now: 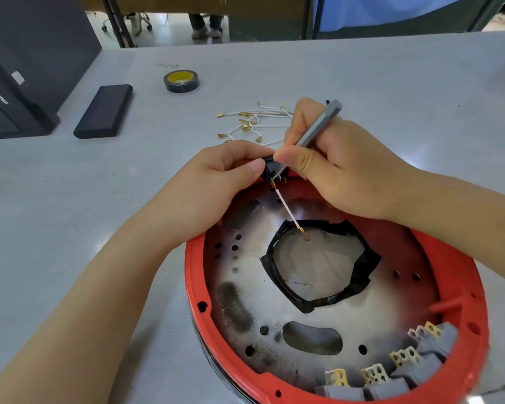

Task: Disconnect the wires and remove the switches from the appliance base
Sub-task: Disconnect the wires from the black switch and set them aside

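Red round base holds 4 grey switches; white wire attached.

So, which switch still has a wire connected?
The black switch pinched by the left hand at the far rim; the grey switches show bare terminals.

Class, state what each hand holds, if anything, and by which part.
The left hand pinches the black switch by its body. The right hand grips the grey screwdriver along its lower handle.

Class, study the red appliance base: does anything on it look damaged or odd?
Yes. The metal plate inside the red base has dark sooty smudges near its left edge, like scorch marks. The black lining around the central opening looks ragged and uneven.
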`<state>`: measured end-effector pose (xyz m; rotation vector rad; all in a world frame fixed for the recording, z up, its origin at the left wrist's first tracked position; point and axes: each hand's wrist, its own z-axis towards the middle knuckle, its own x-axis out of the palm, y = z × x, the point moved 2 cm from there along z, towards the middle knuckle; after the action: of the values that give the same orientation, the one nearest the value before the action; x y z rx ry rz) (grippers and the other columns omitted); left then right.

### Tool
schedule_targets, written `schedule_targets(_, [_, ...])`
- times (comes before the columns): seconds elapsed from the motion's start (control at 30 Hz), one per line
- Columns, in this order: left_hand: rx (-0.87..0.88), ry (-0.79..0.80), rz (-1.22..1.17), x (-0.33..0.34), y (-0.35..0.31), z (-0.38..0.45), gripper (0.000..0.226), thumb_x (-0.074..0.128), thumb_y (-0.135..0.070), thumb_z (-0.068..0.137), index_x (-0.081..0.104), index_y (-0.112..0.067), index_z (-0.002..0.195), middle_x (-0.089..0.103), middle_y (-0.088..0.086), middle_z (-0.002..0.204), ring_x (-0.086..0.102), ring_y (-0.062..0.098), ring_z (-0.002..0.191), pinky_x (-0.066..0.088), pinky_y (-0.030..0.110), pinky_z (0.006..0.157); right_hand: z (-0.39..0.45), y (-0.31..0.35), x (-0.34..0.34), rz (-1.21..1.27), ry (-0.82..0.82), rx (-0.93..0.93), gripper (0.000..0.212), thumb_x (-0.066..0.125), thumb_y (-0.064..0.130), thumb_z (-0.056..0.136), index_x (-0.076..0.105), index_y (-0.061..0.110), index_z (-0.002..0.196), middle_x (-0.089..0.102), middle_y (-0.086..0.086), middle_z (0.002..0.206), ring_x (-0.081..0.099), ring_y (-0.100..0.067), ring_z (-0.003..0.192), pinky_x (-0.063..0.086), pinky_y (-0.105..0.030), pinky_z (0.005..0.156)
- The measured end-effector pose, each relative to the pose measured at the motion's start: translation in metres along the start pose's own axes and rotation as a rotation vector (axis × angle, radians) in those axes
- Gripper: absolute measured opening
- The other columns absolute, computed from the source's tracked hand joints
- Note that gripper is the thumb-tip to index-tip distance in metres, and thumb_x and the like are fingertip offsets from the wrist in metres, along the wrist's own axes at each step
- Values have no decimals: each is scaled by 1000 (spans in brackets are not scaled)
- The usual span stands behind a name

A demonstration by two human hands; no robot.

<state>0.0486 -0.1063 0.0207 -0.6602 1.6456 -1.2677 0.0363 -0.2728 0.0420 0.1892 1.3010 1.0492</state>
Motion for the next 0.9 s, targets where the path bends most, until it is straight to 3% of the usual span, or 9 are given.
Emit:
schedule_targets(0.23, [-3,-6,-2,-1,-1,-1,26,46,-13,99,66,-20,116,72,-4,109,65,12,106,47,36,102,5,-8,-3,161,38,81,23,50,21,97,40,22,77,43,19,54,39,-1,52,32,-13,55])
schedule_targets(0.5, [3,15,-28,0,1,0,27,46,-14,100,65,-20,117,71,-5,111,65,11,106,48,27,97,3,-7,-4,264,-35,74,18,47,27,93,40,20,79,42,5,58,37,-6,52,32,-17,54])
schedule_targets(0.6, [6,18,-36,0,1,0,27,46,-14,100,65,-19,117,72,-3,110,66,12,106,49,24,95,3,-7,-2,170,-24,61,19,49,27,95,39,22,80,44,5,61,38,-6,55,34,-20,57])
schedule_targets(0.7, [11,14,-21,-1,2,0,25,46,-16,99,66,-21,115,72,-3,108,66,13,104,50,26,94,0,-5,-1,106,-12,42,17,48,29,93,39,26,80,46,15,61,43,-2,57,34,-12,58])
schedule_targets(0.9, [11,26,-21,-1,2,0,24,46,-17,100,66,-21,112,73,-5,105,67,13,102,51,27,93,-2,0,-1,18,-5,5,14,46,30,91,38,25,81,50,10,72,48,0,67,37,-9,64])
